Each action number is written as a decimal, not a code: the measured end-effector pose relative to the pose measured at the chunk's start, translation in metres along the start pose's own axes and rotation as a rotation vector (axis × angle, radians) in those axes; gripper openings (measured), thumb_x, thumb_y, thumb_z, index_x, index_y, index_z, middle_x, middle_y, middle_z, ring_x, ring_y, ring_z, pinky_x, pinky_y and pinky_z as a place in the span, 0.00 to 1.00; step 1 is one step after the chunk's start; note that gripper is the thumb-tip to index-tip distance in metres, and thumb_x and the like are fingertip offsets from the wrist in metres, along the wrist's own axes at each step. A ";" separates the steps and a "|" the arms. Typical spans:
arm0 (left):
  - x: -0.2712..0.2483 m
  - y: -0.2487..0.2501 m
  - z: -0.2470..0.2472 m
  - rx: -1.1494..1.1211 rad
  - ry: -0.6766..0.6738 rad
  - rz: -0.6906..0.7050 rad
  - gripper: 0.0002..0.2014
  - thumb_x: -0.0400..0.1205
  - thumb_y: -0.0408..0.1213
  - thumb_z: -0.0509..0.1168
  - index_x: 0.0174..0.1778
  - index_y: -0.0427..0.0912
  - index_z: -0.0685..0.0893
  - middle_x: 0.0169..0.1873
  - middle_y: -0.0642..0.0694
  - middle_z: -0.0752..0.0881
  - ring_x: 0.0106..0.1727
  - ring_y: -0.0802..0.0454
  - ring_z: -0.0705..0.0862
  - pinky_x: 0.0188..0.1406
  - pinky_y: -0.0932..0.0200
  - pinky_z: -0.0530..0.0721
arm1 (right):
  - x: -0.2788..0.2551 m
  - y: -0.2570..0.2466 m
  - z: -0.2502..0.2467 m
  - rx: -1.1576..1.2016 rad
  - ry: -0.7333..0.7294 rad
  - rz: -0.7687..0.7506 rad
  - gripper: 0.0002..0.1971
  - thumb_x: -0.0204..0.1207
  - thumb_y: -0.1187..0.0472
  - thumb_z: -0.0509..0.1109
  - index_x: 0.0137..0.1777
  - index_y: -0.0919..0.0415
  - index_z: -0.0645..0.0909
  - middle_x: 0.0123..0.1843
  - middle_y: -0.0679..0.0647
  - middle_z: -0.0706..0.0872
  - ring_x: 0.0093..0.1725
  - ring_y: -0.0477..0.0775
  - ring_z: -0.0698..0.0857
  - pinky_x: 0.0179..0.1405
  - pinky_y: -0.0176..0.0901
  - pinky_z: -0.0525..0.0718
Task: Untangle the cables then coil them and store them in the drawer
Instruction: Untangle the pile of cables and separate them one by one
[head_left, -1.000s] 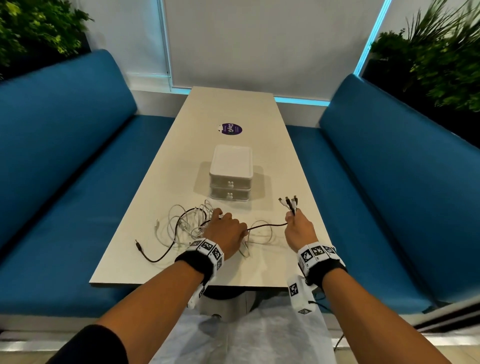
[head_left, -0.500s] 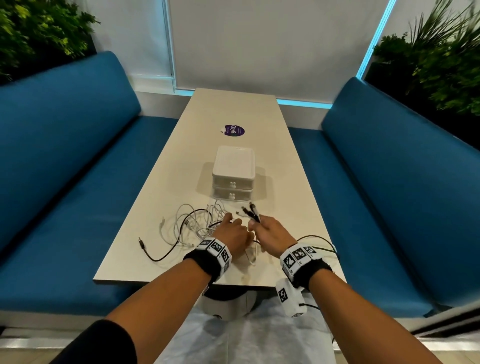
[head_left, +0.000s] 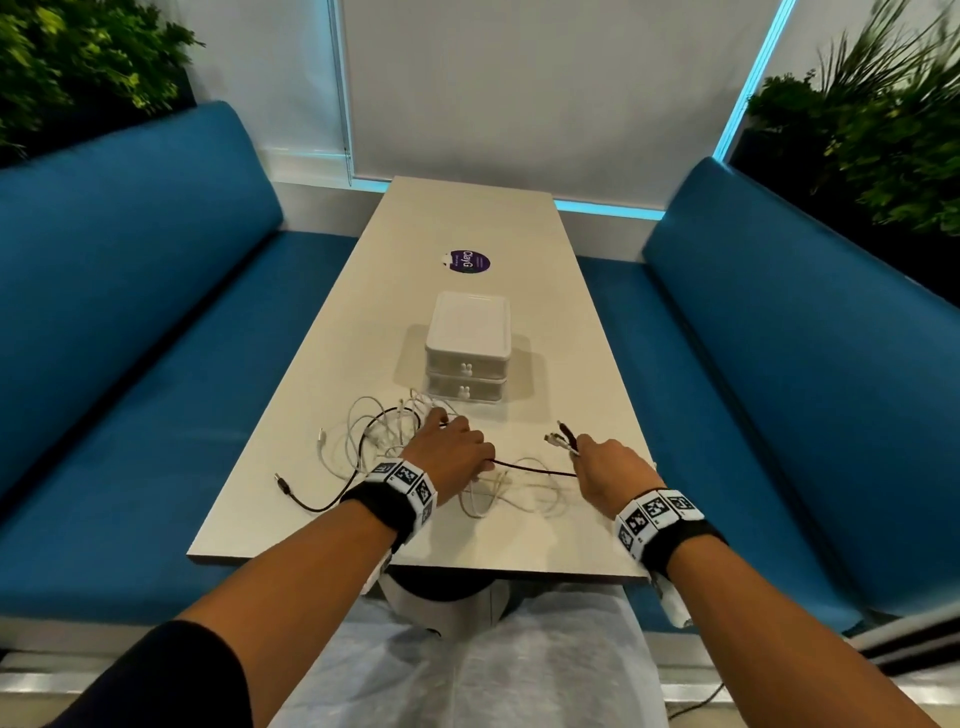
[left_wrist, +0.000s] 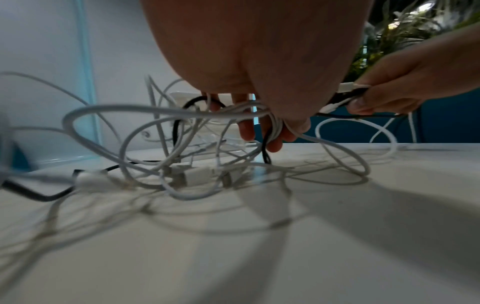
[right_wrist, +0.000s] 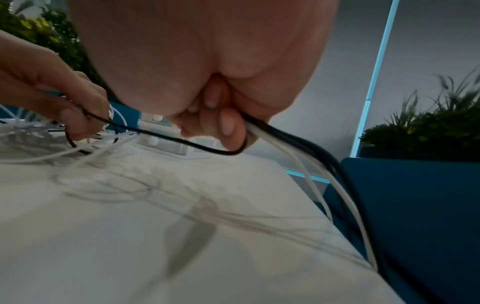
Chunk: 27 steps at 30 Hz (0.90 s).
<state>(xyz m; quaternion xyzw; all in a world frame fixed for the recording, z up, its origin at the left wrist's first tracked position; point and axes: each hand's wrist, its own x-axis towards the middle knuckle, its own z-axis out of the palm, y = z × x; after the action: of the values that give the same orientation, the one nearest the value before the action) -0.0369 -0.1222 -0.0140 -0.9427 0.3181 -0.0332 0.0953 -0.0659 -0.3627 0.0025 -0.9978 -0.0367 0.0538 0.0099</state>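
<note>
Table (head_left: 467, 218): long, pale; carries every item below.
Drawer box (head_left: 467, 332): white, two drawers, both closed; mid-table, just beyond the cables.
Cables (head_left: 379, 441): white and black, in a loose knotted heap at the near end, just before the box; several white plugs lying within the heap (left_wrist: 192, 174); one black end (head_left: 283, 484) trailing free toward the near left edge.
Left hand (head_left: 449, 452): palm down on the right part of the heap; fingers (left_wrist: 275, 142) curled round a bundle of white and black strands.
Right hand (head_left: 608, 467): well right of the heap, clenched round a bunch of plug ends (head_left: 563, 439) sticking up out of the fist; white and black leads hanging off the table edge (right_wrist: 345, 197).
Black lead (head_left: 535, 469): strung between the two hands, slightly slack.
Step in hand: untangling, judged early; no cable free, none coiled, none stored.
Next move: likely a steady pull rightward with the heap pinned by the left hand; snagged loops to be shaken loose, not forced.
Risk: a hard pull likely to tighten the knot or drag the heap.
</note>
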 end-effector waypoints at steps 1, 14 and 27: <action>0.001 0.003 0.000 -0.009 -0.004 0.006 0.12 0.89 0.46 0.55 0.60 0.49 0.82 0.57 0.51 0.87 0.63 0.44 0.76 0.67 0.40 0.63 | -0.001 -0.001 0.000 0.001 0.003 0.031 0.15 0.87 0.52 0.50 0.60 0.61 0.73 0.50 0.61 0.84 0.44 0.64 0.83 0.37 0.49 0.75; 0.009 0.025 0.000 -0.037 -0.001 -0.083 0.11 0.80 0.35 0.60 0.57 0.47 0.81 0.46 0.48 0.89 0.58 0.44 0.79 0.70 0.38 0.61 | 0.001 -0.058 0.023 0.495 -0.004 -0.053 0.14 0.87 0.54 0.55 0.59 0.62 0.78 0.53 0.66 0.86 0.53 0.68 0.83 0.49 0.53 0.79; 0.005 0.011 0.007 -0.051 0.040 -0.076 0.11 0.85 0.45 0.58 0.51 0.52 0.85 0.44 0.52 0.89 0.57 0.45 0.79 0.69 0.38 0.62 | -0.003 -0.017 0.012 -0.113 0.044 -0.014 0.14 0.88 0.53 0.50 0.66 0.56 0.70 0.47 0.58 0.84 0.39 0.63 0.82 0.34 0.47 0.74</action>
<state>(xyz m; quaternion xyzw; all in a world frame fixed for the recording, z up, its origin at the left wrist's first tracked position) -0.0389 -0.1329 -0.0237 -0.9553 0.2847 -0.0477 0.0636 -0.0714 -0.3456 -0.0086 -0.9975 -0.0465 0.0296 -0.0451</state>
